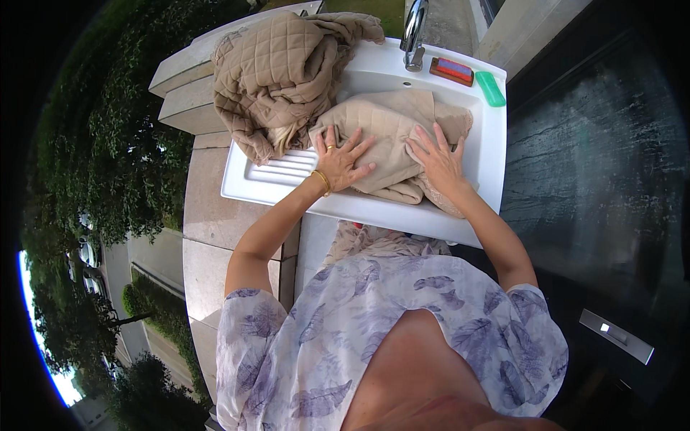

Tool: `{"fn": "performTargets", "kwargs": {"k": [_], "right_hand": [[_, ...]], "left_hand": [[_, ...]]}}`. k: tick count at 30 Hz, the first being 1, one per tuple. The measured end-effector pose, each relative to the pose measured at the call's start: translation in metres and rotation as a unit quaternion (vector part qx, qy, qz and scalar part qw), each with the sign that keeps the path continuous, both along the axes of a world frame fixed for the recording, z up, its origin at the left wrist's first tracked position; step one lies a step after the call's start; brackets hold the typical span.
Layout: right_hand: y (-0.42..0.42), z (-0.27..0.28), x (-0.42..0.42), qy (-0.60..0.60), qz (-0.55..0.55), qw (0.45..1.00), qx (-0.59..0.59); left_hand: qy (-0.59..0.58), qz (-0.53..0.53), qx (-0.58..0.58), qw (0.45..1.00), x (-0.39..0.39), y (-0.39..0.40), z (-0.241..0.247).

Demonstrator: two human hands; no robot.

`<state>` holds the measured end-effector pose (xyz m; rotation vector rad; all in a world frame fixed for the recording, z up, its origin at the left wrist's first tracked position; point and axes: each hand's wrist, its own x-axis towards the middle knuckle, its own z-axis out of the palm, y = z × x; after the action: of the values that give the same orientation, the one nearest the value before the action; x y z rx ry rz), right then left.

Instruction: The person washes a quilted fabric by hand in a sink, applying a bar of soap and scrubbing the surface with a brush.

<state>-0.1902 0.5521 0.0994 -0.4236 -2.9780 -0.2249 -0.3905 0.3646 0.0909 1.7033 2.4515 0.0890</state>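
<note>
A beige quilted cloth (377, 126) with a lace edge lies bunched in the basin of a white sink (350, 207). My left hand (340, 161), with a ring and a gold bracelet, rests with spread fingers on the left part of this cloth. On its right part lies my right hand (439, 161), its fingers also apart. Neither hand is closed around the fabric. A browner quilted cloth (275, 70) is heaped over the ribbed draining side, left of my hands. Much of the basin's floor is hidden beneath the beige cloth.
A chrome faucet (414, 37) stands at the sink's far edge. To its right are a scrubbing brush (452, 71) with a wooden back and a green soap bar (490, 89). A stone ledge (215, 215) borders the left side, and a dark glass panel (587, 161) the right.
</note>
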Motion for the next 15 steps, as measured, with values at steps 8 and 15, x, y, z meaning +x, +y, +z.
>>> {"fn": "performTargets", "kwargs": {"k": [8, 15], "right_hand": [[0.032, -0.003, -0.041, -0.100, -0.186, 0.976, -0.046], [-0.017, -0.014, -0.024, -0.218, -0.131, 0.952, -0.167]], "left_hand": [[0.059, -0.149, -0.132, 0.978, -0.010, 0.072, -0.065], [0.024, -0.108, -0.025, 0.994, -0.019, 0.116, -0.140]]}}
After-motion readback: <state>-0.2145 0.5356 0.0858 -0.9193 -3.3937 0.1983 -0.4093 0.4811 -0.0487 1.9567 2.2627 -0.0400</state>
